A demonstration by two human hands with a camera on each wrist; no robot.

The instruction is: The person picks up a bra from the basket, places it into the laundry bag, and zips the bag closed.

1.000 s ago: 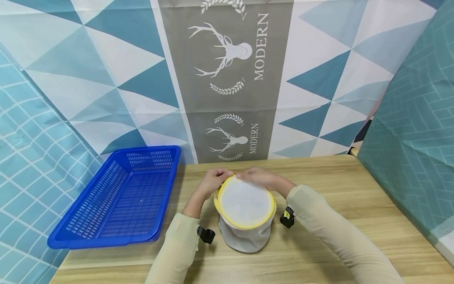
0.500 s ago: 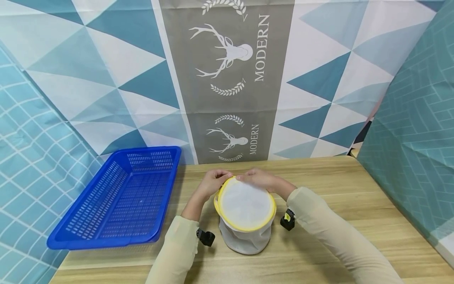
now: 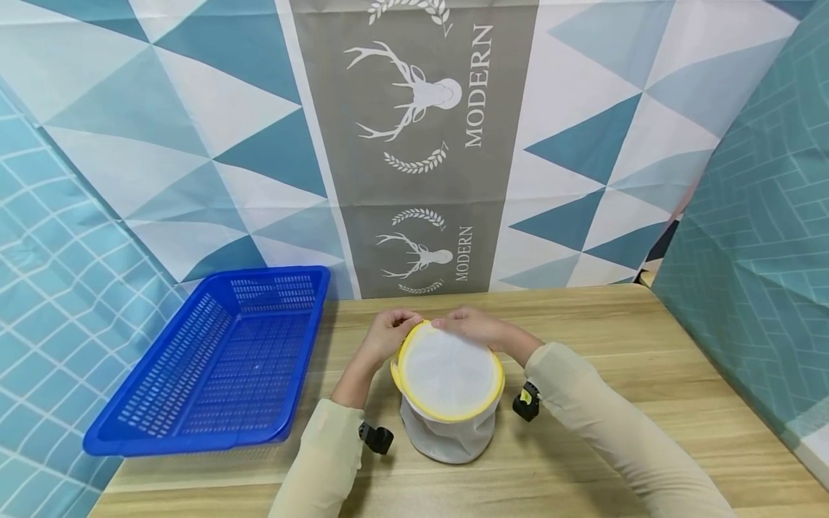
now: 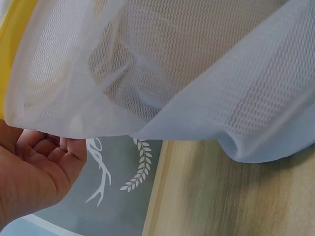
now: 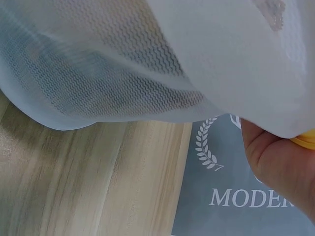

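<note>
A round white mesh laundry bag (image 3: pixel 450 374) with yellow trim stands on the wooden table, its round top tilted toward me and its grey-looking lower part sagging beneath. At the far left of its yellow rim, my left hand (image 3: pixel 388 332) pinches the edge with curled fingers. My right hand (image 3: pixel 471 325) holds the same rim just to the right, thumb on top. In the left wrist view, wavy mesh (image 4: pixel 147 64) fills the upper part, and the fingers curl under its edge. The right wrist view shows the thumb side of the hand by the yellow trim (image 5: pixel 306 139); most fingers are hidden.
To the left stands a blue plastic basket (image 3: pixel 299 374) with slotted walls, near the table's left edge. The wooden table (image 3: pixel 602 345) extends to the right. Behind it hangs a patterned cloth (image 3: pixel 570 144), and a teal cloth (image 3: pixel 751 288) hangs on the right side.
</note>
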